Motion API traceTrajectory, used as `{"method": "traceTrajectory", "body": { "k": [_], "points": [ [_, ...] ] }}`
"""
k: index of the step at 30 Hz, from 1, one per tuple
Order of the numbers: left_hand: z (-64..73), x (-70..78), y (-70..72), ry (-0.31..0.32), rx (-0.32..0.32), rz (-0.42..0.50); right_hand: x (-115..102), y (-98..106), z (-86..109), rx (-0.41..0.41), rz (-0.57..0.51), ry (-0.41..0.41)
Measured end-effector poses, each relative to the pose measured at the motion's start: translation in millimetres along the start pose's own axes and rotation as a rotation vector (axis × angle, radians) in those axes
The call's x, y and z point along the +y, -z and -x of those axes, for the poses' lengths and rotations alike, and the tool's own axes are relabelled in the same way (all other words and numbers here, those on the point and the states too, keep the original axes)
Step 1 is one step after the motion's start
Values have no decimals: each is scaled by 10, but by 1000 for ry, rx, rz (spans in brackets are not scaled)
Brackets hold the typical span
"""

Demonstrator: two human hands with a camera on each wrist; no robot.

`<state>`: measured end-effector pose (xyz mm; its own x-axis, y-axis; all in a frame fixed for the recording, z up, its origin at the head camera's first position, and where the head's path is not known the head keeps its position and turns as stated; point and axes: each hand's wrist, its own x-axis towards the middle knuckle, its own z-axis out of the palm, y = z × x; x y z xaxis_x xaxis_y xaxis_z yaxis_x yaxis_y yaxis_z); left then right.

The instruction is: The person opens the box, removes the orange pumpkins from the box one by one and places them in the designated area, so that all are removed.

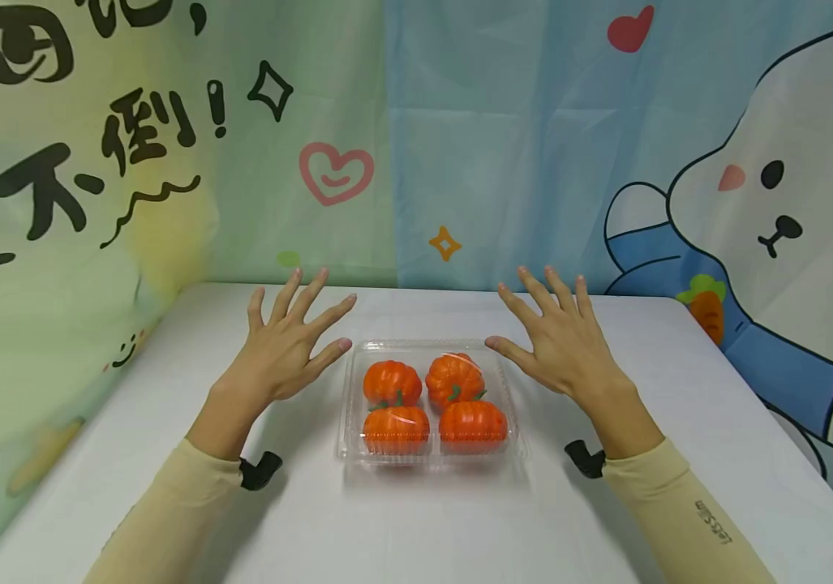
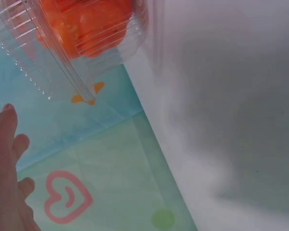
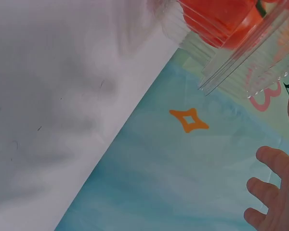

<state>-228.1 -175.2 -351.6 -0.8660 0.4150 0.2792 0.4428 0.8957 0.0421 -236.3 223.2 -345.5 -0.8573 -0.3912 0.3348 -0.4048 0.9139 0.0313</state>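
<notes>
A clear plastic clamshell box (image 1: 431, 350) sits on the white table, its lid closed over several small orange pumpkins (image 1: 397, 430) with green stems. To the left of the box, my left hand (image 1: 281, 347) is held above the table with fingers spread and nothing in it. My right hand (image 1: 560, 341) mirrors it on the other side, fingers spread, the thumb tip overlapping the box's corner in the head view. Both wrist views show the ridged side of the box (image 2: 111, 53) with orange showing through, and part of each hand (image 3: 274, 192) at the edge.
The white table (image 1: 431, 535) reaches back to a printed cloth backdrop (image 1: 474, 146) with hearts, writing and a cartoon animal. A black strap piece (image 1: 261, 470) juts from the left wrist, and another (image 1: 586, 459) from the right.
</notes>
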Motion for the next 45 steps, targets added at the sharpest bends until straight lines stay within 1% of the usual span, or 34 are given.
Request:
{"method": "traceTrajectory", "body": {
  "k": [5,11,19,23,30,34,38,45],
  "points": [
    [35,-6,-16,-11,12,-1,-6,-5,16,9,-2,8],
    [81,-5,-33,-7,-9,2,-18,-9,44,2,4,16],
    [115,28,-40,-25,-23,-6,-38,-12,85,15,7,30],
    [160,13,-41,-19,-22,17,-65,-17,107,28,14,43],
    [259,-55,-72,-8,-38,65,-89,-34,150,40,15,60],
    [294,-70,-92,-6,-43,70,-92,-36,169,47,10,71],
    [324,-63,-107,-4,-68,76,-103,-35,187,47,7,79],
    [388,-85,-86,33,-81,108,-144,-25,202,48,22,93]
  ]
}}
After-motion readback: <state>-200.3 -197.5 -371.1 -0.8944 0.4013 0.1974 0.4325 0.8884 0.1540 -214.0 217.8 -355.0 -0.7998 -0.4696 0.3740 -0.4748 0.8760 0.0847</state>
